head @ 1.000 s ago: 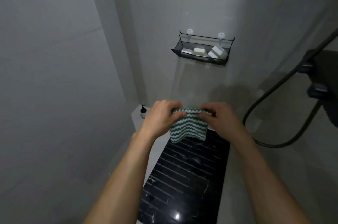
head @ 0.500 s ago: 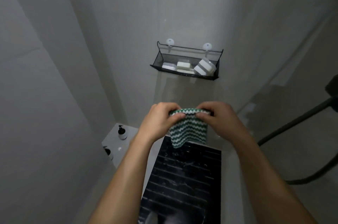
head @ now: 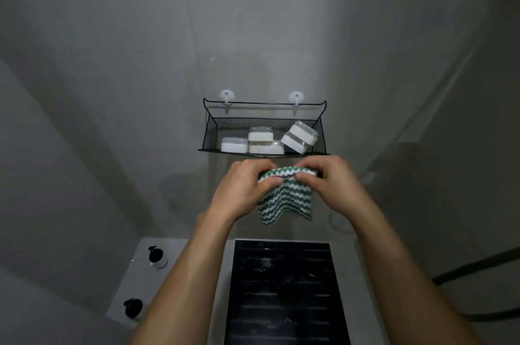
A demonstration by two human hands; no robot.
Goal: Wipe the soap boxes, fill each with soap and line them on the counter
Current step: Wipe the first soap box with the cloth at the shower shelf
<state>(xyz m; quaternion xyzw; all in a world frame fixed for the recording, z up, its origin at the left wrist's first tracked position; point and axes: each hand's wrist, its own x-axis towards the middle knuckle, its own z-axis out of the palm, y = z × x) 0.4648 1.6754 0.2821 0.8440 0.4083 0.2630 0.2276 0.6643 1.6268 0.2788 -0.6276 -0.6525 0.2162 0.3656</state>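
Observation:
A green-and-white zigzag cloth (head: pixel 284 199) hangs between my hands just below the wall basket. My left hand (head: pixel 242 190) pinches its upper left edge and my right hand (head: pixel 329 184) pinches its upper right edge. The black mesh basket (head: pixel 209 133) hangs on the wall from two white hooks. Inside it lie several white soap boxes (head: pixel 261 133) with clear lids; the right-hand ones (head: pixel 298 138) lean tilted. Below my arms the grey counter (head: pixel 197 257) holds a dark ribbed panel (head: pixel 281 294).
Two black-capped pump bottles (head: pixel 157 256) (head: pixel 132 308) stand on the counter's left strip. A dark hose (head: pixel 478 268) curves in at the lower right. Plain grey walls surround the spot.
The view has swung left and up so the basket sits centred and closer. Both hands, still holding the cloth, have risen to just under the basket.

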